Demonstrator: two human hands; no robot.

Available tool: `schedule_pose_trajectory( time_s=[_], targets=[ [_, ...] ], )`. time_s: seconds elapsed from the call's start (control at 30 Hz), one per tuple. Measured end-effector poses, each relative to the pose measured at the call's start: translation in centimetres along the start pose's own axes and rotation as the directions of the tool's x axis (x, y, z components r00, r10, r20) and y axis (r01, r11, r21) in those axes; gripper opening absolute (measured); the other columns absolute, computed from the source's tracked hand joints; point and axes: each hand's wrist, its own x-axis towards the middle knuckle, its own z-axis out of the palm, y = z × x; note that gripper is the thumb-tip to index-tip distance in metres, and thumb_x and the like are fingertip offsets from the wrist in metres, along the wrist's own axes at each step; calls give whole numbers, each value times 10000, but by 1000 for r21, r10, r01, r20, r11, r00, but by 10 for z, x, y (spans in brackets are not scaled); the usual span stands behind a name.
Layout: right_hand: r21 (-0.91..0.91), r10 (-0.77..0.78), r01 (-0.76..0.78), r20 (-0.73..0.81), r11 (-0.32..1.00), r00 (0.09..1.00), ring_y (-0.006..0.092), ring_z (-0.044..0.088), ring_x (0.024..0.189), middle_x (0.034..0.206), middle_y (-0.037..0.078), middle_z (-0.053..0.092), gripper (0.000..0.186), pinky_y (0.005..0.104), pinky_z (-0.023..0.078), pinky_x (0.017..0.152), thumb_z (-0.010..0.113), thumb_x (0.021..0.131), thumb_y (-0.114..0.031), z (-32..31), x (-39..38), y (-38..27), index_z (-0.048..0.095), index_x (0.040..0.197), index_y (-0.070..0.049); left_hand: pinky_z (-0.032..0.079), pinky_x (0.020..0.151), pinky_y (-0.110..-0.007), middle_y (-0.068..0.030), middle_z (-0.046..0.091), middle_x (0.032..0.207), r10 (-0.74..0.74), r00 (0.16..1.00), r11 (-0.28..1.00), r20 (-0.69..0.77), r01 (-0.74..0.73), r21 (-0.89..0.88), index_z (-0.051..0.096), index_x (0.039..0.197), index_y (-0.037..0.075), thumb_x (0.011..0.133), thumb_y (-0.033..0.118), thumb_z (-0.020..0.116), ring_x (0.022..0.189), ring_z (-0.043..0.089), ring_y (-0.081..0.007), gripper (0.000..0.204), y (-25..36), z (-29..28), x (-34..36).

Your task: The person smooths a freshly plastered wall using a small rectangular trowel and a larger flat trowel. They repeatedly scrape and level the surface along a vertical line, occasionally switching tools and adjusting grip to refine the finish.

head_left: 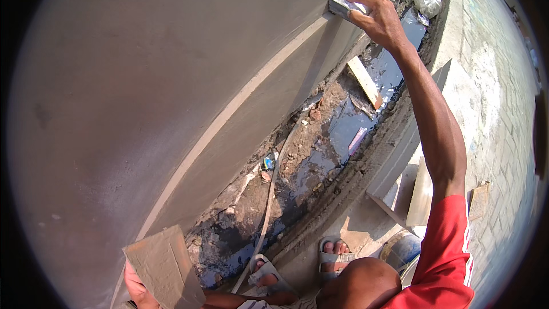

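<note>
My right hand (377, 17) reaches far forward and grips a small grey block-shaped float (342, 3), pressed against a raised band (246, 100) on the smooth grey plastered wall (160, 68). My left hand (136, 287) is low at the bottom edge and holds a flat square board (164, 268) smeared with grey mortar, close to the wall. My right sleeve is red. My feet in sandals (331, 257) stand on a concrete ledge.
Below the wall runs an open drain (320, 154) with dark water, rubble, a wooden plank (366, 83) and a thin hose. A bucket (402, 250) and wooden boards (420, 194) lie by my feet. Paved ground (492, 91) stretches to the right.
</note>
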Motion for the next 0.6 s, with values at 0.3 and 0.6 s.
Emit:
schedule_pose_trajectory(
  time_s=[0.3,0.6],
  targets=[
    [356,-164,38,333,934,929,331,518,1154,1192,227,595,460,476,474,950,629,780,-322,-16,-48,-160,685,1171,-86,545,714,-251,-122,656,1023,-51,905,998,423,26,65,469,1234,-85,740,212,781,829,656,-151,656,-6,5,24],
    [835,673,-420,83,355,735,181,598,1002,1084,125,642,587,382,496,825,631,844,-227,-11,-33,26,480,1386,-63,535,761,-245,-107,653,1050,-107,929,992,354,77,99,474,1234,-78,732,226,798,863,652,-137,671,7,6,10]
  ],
)
